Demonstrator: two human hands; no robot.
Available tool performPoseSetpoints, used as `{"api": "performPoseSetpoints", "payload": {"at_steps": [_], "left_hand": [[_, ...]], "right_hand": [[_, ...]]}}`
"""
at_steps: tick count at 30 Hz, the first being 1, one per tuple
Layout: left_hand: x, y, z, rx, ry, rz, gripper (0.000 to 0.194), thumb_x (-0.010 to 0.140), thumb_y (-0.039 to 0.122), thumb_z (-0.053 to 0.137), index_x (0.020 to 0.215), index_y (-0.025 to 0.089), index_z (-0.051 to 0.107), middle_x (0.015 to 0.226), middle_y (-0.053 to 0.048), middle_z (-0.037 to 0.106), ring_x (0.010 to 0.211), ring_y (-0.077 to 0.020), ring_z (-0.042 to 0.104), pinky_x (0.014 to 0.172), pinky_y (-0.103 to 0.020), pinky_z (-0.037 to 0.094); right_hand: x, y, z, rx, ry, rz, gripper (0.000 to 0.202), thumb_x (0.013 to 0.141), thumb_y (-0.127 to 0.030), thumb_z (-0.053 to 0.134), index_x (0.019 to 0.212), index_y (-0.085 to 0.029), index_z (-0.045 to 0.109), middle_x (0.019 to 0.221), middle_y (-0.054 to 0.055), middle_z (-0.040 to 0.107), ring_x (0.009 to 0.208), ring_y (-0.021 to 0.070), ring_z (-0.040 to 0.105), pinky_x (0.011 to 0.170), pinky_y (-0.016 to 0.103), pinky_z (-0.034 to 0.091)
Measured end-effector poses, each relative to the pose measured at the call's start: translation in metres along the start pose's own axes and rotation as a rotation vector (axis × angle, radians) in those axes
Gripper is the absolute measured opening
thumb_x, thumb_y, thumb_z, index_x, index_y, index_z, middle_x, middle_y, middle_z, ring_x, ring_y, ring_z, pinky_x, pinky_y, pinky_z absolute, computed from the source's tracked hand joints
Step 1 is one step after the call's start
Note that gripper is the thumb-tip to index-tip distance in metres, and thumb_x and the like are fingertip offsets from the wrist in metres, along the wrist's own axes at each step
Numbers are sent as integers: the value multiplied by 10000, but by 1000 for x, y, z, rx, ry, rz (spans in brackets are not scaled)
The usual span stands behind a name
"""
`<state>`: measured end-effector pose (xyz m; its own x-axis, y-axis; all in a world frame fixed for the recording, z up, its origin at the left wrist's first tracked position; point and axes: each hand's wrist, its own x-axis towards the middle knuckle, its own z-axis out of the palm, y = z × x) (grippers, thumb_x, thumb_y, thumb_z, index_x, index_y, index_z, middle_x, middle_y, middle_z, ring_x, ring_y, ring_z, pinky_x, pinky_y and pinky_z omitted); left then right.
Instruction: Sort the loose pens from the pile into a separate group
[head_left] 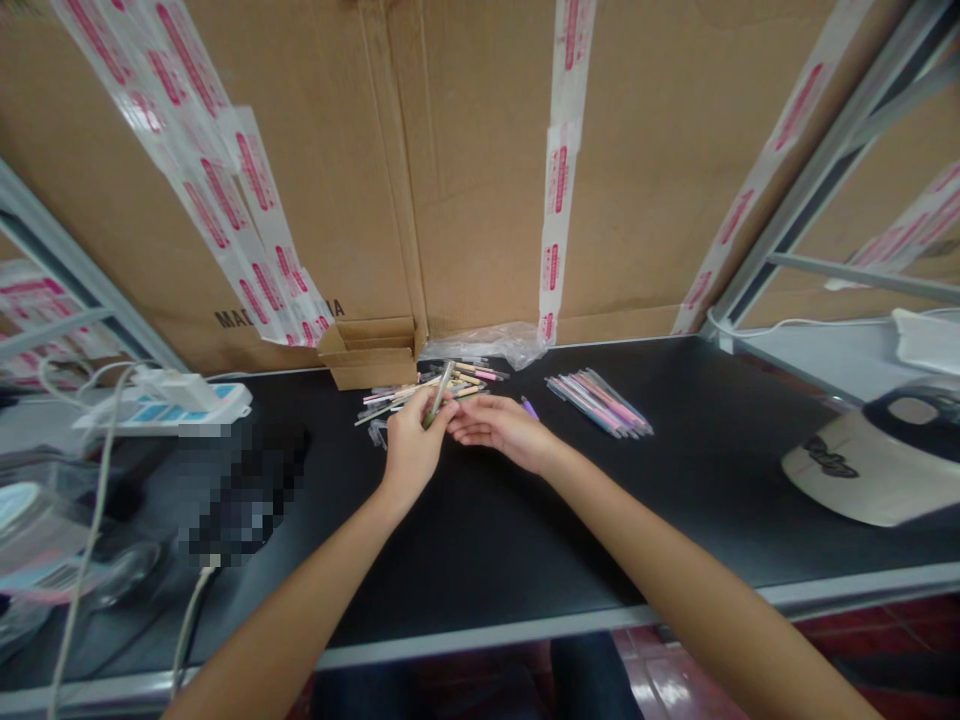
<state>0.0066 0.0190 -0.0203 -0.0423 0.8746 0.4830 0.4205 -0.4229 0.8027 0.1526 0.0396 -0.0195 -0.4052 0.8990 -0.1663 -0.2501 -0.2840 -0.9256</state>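
Note:
My left hand [414,440] is closed around a slim pen [442,388], which tilts up between its thumb and fingers. Fingertips of my right hand [504,428] meet the left thumb near the pen's lower end; they are drawn together, and what they pinch, if anything, is hidden. Just beyond both hands lies a loose pile of pens and pen parts [390,395], partly covered by the left hand. A purple piece [530,408], perhaps a pen, shows behind the right hand. To the right, a row of pens [600,403] lies side by side on the black tabletop [480,560].
A small open cardboard box [373,365] and clear plastic wrap [510,345] stand against the taped cardboard wall [480,180]. On the left are a power strip [165,402], cables and a plastic-wrapped package [52,550]. A white cap [862,465] rests at right.

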Motion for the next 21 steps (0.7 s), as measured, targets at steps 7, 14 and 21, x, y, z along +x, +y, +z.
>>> {"api": "performPoseSetpoints", "payload": {"at_steps": [7, 14, 21], "left_hand": [[4, 4, -6, 21, 59, 9, 127, 784, 279, 571, 844, 182, 625, 848, -22, 668, 818, -169, 604, 762, -275, 438], [2, 16, -9, -14, 112, -16, 140, 756, 271, 611, 869, 188, 610, 839, -30, 678, 819, -189, 627, 774, -300, 460], [5, 13, -9, -88, 169, -38, 154, 726, 275, 645, 836, 194, 574, 809, -19, 669, 820, -192, 630, 770, -299, 469]], "right_hand": [[6, 26, 23, -900, 67, -603, 171, 820, -103, 482, 806, -129, 650, 853, 96, 680, 816, 190, 621, 824, 356, 474], [26, 40, 48, -1018, -5, -833, 437, 762, -88, 525, 1193, -154, 548, 1254, 142, 548, 1228, 264, 424, 1052, 444, 310], [49, 33, 63, -970, -90, -697, 320, 819, -131, 507, 1120, -229, 556, 1176, 75, 595, 1258, 240, 392, 1071, 366, 290]]}}
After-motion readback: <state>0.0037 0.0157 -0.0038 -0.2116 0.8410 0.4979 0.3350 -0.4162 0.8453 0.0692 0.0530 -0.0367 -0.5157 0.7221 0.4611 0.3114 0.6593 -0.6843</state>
